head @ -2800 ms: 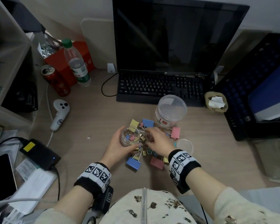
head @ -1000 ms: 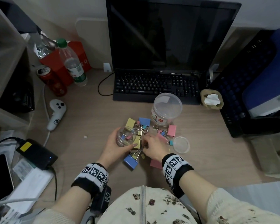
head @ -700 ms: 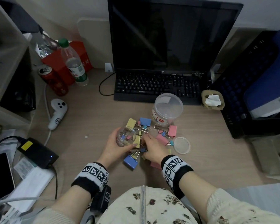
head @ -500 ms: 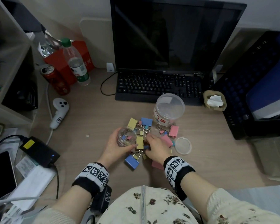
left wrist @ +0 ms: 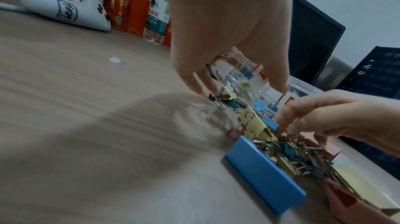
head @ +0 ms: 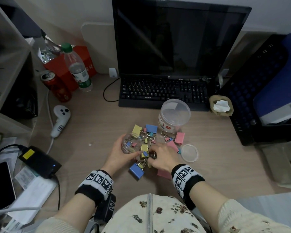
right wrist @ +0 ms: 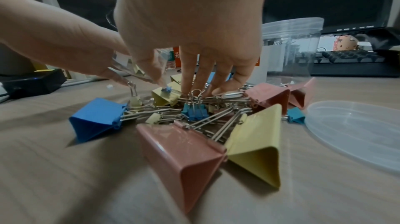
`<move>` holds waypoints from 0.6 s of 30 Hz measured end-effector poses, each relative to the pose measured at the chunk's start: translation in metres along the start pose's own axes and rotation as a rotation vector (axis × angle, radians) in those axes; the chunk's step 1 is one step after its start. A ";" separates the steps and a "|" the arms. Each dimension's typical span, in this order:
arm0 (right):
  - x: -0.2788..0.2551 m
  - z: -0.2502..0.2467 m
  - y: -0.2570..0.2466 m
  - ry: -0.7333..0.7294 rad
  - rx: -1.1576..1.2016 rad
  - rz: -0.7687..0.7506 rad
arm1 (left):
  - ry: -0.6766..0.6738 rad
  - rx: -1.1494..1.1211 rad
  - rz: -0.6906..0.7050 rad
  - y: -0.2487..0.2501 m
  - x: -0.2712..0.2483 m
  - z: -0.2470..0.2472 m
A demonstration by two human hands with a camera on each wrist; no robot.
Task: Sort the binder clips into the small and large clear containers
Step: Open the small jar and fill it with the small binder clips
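Note:
My left hand (head: pixel 118 154) grips the small clear container (head: pixel 130 145), tilted just above the desk, with a few small clips inside. My right hand (head: pixel 160 156) reaches down into the pile of binder clips (head: pixel 146 145). Its thumb and forefinger pinch a small blue clip (right wrist: pixel 166 89) that lies on a yellow one. Large blue (right wrist: pixel 95 118), pink (right wrist: pixel 184 156) and yellow (right wrist: pixel 257 144) clips lie nearest me. The large clear container (head: pixel 175 115) stands open behind the pile and looks empty.
A loose clear lid (head: pixel 189 153) lies right of the pile. Behind are a keyboard (head: pixel 163 91) and monitor. A white controller (head: pixel 60 120), red can (head: pixel 57 88) and water bottle (head: pixel 77 68) are at the left, a black crate (head: pixel 265 91) at the right.
My right hand has come away from the small container's mouth and dropped into the pile nearer me. The left hand keeps its hold on the small container, almost still.

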State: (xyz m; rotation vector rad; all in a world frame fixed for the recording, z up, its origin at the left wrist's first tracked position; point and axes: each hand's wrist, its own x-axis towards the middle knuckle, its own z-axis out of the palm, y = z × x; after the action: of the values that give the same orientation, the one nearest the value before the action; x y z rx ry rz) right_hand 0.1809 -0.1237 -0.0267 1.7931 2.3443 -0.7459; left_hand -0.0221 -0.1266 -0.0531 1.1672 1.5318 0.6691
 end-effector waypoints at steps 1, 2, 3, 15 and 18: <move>0.000 0.001 -0.001 -0.003 -0.024 0.005 | -0.002 -0.003 -0.003 0.000 0.000 0.000; 0.001 0.003 -0.003 0.005 -0.050 0.009 | -0.004 -0.009 -0.002 0.000 0.000 0.001; 0.002 0.006 -0.004 0.016 -0.074 0.016 | -0.003 -0.012 -0.001 -0.001 0.000 0.001; 0.012 0.016 -0.004 0.227 -0.052 0.069 | 0.010 -0.017 0.000 -0.007 -0.004 -0.006; 0.018 -0.003 -0.001 0.373 0.083 0.111 | 0.016 -0.017 -0.002 -0.006 -0.005 -0.010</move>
State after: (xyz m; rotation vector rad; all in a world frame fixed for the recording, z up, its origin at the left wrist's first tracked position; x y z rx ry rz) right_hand 0.1752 -0.1066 -0.0308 2.2468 2.4301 -0.5387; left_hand -0.0340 -0.1317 -0.0533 1.1505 1.5376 0.6903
